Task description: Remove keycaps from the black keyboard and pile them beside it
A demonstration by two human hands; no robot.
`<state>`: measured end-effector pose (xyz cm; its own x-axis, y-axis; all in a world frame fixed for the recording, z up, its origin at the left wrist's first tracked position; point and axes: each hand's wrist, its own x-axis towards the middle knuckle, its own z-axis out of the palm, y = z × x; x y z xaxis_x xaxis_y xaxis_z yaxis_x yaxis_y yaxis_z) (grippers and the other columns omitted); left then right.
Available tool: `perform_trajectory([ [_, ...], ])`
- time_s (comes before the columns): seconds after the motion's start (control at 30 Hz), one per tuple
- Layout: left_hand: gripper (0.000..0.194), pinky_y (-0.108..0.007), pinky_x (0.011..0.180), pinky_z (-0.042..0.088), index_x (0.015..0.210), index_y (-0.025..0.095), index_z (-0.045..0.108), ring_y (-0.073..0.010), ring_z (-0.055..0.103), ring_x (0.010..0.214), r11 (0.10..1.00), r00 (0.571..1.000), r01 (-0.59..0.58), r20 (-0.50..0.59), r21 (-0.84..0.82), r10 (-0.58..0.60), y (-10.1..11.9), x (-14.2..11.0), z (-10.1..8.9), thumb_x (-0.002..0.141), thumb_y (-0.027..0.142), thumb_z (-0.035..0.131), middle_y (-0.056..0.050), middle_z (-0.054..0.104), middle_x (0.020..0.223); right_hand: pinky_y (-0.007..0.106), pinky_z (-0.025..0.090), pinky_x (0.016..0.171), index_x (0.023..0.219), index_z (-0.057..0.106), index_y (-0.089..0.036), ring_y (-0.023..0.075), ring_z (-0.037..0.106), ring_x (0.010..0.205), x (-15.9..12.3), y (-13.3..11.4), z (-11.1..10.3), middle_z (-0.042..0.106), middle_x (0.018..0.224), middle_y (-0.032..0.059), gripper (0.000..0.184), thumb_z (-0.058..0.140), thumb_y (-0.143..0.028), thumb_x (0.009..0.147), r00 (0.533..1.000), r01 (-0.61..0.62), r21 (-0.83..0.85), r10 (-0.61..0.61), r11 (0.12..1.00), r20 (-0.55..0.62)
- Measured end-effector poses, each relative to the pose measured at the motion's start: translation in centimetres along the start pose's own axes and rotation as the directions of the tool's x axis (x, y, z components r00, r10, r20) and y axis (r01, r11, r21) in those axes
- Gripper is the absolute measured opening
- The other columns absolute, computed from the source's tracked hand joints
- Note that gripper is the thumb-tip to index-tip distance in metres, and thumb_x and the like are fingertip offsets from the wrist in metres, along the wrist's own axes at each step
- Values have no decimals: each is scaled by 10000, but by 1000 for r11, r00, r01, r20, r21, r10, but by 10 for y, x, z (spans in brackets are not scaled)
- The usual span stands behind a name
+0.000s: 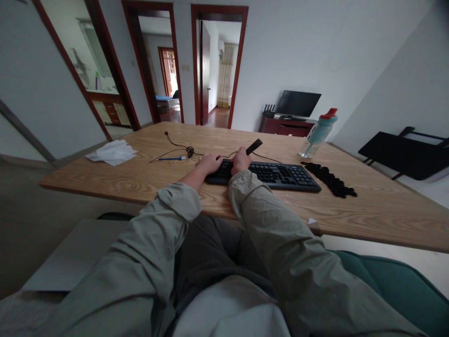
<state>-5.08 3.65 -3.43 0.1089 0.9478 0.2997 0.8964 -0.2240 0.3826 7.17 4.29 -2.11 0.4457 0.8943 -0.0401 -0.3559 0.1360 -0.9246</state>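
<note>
Keyboard (266, 175) under left hand (209, 164) (right hand (241, 160) grips black tool (254, 146)).

Lying on the desk (105, 180) well left of the grips: white folded cloth (112, 152), a blue pen (171, 158) and a tangled thin black cable (182, 149). Standing far right of them, a teal water bottle (317, 133) with a red cap. Spreading just beyond the bottle's near side, a pile of black keycaps (329, 179). Sitting behind against the wall, a dark monitor (297, 103) on a low red cabinet (285, 126).
</note>
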Motion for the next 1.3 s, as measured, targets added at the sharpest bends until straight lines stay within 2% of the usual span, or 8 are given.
perform_trajectory([
  [0.1,376,-336,896,457,1114,168,709,-239,631,1012,988,999,-34,3,-153,35,-11,5,-3,927,365,448,-121,694,1173,231,333,365,637,362,-245,100,331,389,-1,-12,-4,325,460,-78,250,467,-270,863,995,-77,197,88,977,-49],
  [0.17,371,-310,894,464,1104,138,705,-227,635,1000,963,999,-38,-28,-267,31,-20,10,-5,924,339,451,-120,700,1152,213,321,357,632,331,-242,83,260,359,-3,-22,-8,265,443,-99,271,460,-243,871,993,-112,320,113,941,15],
  [0.43,388,-312,909,467,1084,126,700,-227,634,994,934,994,-51,-112,-353,12,-45,20,-4,901,373,462,-121,705,1123,185,292,369,626,298,-223,61,174,346,-8,-77,-60,156,447,-120,303,437,-249,894,978,-100,466,0,879,210],
  [0.6,374,-319,880,477,1059,140,701,-232,639,967,939,994,-44,-105,-342,8,-47,21,-1,890,372,461,-116,712,1091,195,282,370,604,281,-219,68,162,364,12,-126,-143,149,461,-109,338,433,-250,903,982,98,388,-151,916,110],
  [0.77,374,-315,896,470,1046,145,702,-230,636,966,938,995,-23,-95,-345,-10,-47,22,-3,874,385,473,-109,715,1062,214,292,394,563,331,-214,67,187,375,49,-167,-262,215,454,-94,328,435,-200,874,928,360,230,-321,904,-192],
  [0.93,334,-288,888,469,959,157,712,-216,639,932,934,997,1,-72,-358,-28,-49,24,-6,849,387,497,-90,723,1021,238,299,396,540,378,-216,86,225,364,71,-176,-352,267,420,-76,327,456,-179,855,887,363,39,-333,931,-319],
  [1.07,300,-279,864,467,900,148,702,-214,636,928,931,997,4,-73,-366,-33,-48,23,-8,842,353,491,-95,724,992,253,340,412,525,398,-213,102,268,381,71,-169,-373,274,418,-58,401,468,-281,913,935,262,-89,-276,961,-222],
  [1.3,252,-269,850,468,843,164,695,-212,627,923,933,996,37,-60,-358,-62,-41,17,-12,821,331,507,-77,728,953,293,450,571,562,436,-197,112,398,466,66,-165,-366,368,503,-33,387,443,-297,936,964,181,-141,-204,973,-171],
])
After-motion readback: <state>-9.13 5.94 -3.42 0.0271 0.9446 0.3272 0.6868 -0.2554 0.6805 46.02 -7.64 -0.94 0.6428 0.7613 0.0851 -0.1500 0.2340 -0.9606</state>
